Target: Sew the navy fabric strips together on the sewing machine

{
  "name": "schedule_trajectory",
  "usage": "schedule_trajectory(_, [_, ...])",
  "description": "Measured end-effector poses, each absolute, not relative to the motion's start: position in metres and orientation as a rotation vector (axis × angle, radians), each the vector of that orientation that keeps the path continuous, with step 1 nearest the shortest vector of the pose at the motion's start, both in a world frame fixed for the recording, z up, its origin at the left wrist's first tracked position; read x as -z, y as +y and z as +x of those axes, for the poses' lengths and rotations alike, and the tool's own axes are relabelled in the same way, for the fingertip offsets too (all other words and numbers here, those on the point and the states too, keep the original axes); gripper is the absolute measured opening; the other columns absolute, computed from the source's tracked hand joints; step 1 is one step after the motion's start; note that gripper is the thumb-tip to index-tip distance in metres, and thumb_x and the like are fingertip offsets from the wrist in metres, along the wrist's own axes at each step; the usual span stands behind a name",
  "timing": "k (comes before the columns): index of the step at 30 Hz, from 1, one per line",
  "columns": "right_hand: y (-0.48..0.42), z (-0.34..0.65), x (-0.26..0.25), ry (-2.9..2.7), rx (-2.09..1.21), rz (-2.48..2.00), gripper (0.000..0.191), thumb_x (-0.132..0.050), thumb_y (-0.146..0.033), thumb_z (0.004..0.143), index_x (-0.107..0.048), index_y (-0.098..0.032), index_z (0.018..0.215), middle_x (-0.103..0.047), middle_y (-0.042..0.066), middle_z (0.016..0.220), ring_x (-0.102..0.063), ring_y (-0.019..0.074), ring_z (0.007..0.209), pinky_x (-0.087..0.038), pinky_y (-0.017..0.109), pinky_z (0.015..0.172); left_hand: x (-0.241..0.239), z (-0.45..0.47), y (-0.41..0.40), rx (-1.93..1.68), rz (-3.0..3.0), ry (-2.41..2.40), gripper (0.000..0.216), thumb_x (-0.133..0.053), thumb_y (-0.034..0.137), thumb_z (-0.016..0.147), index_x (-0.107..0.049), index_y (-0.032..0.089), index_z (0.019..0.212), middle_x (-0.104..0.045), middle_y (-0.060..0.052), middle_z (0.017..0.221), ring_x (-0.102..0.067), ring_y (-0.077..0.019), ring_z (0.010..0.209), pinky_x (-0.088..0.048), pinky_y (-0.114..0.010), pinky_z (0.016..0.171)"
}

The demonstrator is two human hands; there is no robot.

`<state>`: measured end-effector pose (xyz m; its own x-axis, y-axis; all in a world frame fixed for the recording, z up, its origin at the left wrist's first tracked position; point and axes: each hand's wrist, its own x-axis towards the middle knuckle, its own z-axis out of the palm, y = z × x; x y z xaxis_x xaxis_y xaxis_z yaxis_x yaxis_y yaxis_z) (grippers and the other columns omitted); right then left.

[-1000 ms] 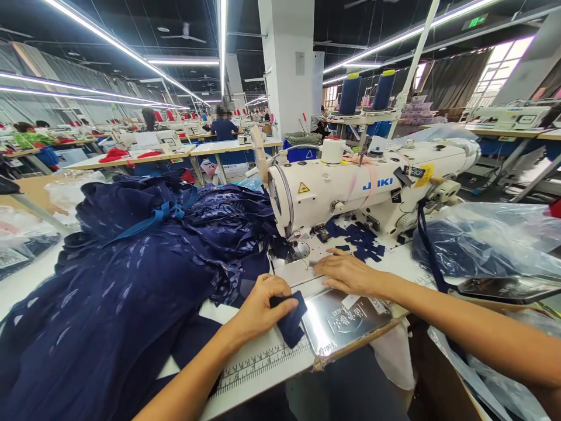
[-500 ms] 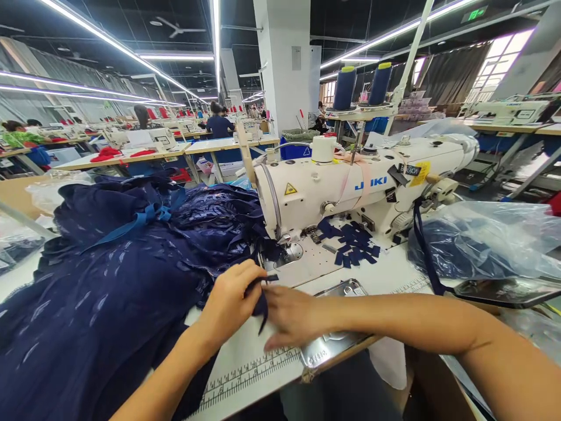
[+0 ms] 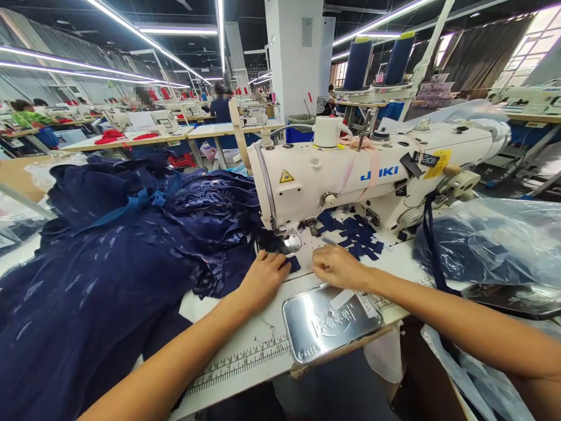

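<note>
My left hand [image 3: 263, 278] presses a small navy fabric piece [image 3: 293, 264] flat on the machine bed just in front of the needle of the white Juki sewing machine [image 3: 350, 175]. Its fingers are bent down onto the cloth. My right hand [image 3: 335, 266] rests on the bed just to the right of it, fingers curled, with a thin pale strip at its fingertips that I cannot make out. A scatter of small navy cut pieces [image 3: 355, 234] lies under the machine arm behind my right hand.
A big heap of navy sequinned fabric [image 3: 109, 263] covers the table's left side. A shiny metal tray [image 3: 328, 321] sits at the near edge beside a printed ruler [image 3: 245, 359]. A plastic bag of navy cloth [image 3: 491, 240] lies right. Two thread cones [image 3: 377, 61] stand behind.
Both hands have moved forward from the near table edge to the needle area. The navy piece that they held together now lies flat by the presser foot. The hands have parted.
</note>
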<state>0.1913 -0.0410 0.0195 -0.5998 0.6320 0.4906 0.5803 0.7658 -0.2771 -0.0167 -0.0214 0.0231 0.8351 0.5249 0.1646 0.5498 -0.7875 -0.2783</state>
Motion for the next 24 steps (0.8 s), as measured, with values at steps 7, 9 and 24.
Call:
schedule_trajectory(7, [-0.022,0.187,-0.004,-2.485,-0.024,-0.702,0.02,-0.041,-0.014,0.088,-0.061,-0.015,0.086,-0.056,0.006,0.082,-0.05,0.0151,0.076,-0.039,0.029,0.07,-0.028,-0.017,-0.032,0.015,-2.691,-0.802,0.031,-0.04,0.007,0.081,-0.053,0.008,0.109,-0.056,-0.012,0.105,-0.05,-0.0238,0.093,-0.035,-0.039,0.08])
schedule_trajectory(9, [-0.023,0.186,-0.002,-2.503,0.012,-0.663,0.023,-0.04,-0.014,0.089,-0.062,-0.014,0.085,-0.056,0.007,0.084,-0.049,0.0163,0.078,-0.04,0.03,0.069,-0.025,-0.022,-0.031,0.036,-2.733,-0.765,0.033,-0.041,0.006,0.08,-0.052,0.009,0.111,-0.055,-0.01,0.11,-0.049,-0.0223,0.097,-0.033,-0.039,0.086])
schedule_trajectory(24, [-0.027,0.186,-0.005,-2.493,-0.146,-0.71,0.022,-0.039,-0.014,0.089,-0.061,-0.013,0.093,-0.058,0.009,0.091,-0.053,0.018,0.087,-0.046,0.035,0.08,-0.02,-0.034,-0.027,0.085,-2.888,-0.741,0.04,-0.037,0.003,0.079,-0.049,0.012,0.116,-0.053,-0.01,0.121,-0.04,-0.0236,0.12,-0.021,-0.049,0.103])
